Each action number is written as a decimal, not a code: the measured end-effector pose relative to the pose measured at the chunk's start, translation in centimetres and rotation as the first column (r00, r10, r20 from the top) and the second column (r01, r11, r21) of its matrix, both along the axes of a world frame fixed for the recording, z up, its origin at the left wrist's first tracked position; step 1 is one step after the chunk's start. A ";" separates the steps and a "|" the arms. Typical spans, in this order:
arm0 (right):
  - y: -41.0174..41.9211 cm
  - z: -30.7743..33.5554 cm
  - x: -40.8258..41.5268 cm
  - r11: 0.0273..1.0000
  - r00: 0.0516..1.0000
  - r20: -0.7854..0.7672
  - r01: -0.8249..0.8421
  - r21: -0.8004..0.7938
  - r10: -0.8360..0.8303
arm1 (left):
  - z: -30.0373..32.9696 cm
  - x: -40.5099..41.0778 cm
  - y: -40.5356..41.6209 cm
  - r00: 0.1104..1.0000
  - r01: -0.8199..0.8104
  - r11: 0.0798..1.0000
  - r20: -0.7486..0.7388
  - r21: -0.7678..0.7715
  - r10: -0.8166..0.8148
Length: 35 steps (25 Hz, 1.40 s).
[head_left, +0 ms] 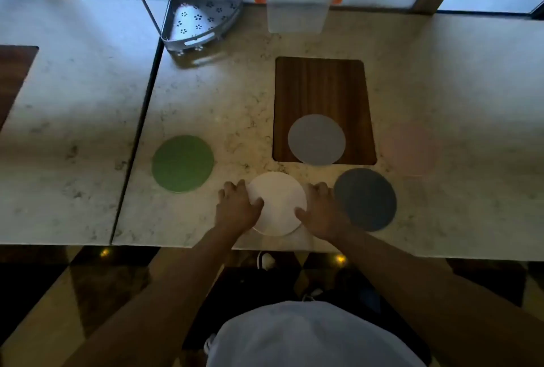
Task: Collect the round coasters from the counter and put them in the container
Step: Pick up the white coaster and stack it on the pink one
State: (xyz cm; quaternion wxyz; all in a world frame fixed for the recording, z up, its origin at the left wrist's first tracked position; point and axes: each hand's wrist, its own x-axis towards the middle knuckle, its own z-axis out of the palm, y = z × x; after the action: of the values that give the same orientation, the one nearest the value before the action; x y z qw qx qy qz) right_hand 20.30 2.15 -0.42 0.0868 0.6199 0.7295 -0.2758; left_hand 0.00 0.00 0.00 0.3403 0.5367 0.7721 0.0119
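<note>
A white round coaster [278,203] lies near the counter's front edge. My left hand [237,204] grips its left rim, with the thumb on top. My right hand [319,210] grips its right rim the same way. A green coaster [182,163] lies to the left, and a dark grey coaster [366,198] sits just right of my right hand. A light grey coaster [316,139] rests on the wooden board [322,87]. A faint pale pink coaster [412,150] lies at the right. The clear plastic container [297,13] with orange clips stands at the back.
A metal corner shelf basket [200,22] stands at the back left beside a printed card. A dark seam [138,137] splits the marble counter [220,101] into two slabs. The counter's front edge runs just below my wrists.
</note>
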 end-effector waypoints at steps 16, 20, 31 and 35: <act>0.3 -0.7 -1.5 0.940 0.924 -0.170 0.335 -0.074 -0.342 | -1.3 0.7 0.3 0.958 -0.255 0.966 0.148 0.036 0.247; 0.9 -0.6 -0.7 0.882 0.822 -0.322 0.449 -0.140 -0.470 | -0.7 1.6 0.5 0.897 -0.413 0.911 0.178 0.005 0.405; 2.8 0.0 11.7 0.735 0.598 -0.472 0.654 -0.179 -0.647 | 0.5 9.6 3.7 0.766 -0.491 0.869 0.447 -0.059 0.462; 2.9 -0.3 16.7 0.672 0.558 -0.463 0.730 -0.120 -0.689 | 0.1 14.1 5.3 0.776 -0.413 0.909 0.499 -0.064 0.387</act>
State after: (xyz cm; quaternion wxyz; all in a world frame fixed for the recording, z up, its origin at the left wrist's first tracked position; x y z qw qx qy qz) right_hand 36.99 5.03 -0.67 -0.2383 0.7768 0.4265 -0.3974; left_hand 14.11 5.34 0.08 0.5050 0.3468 0.7527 0.2414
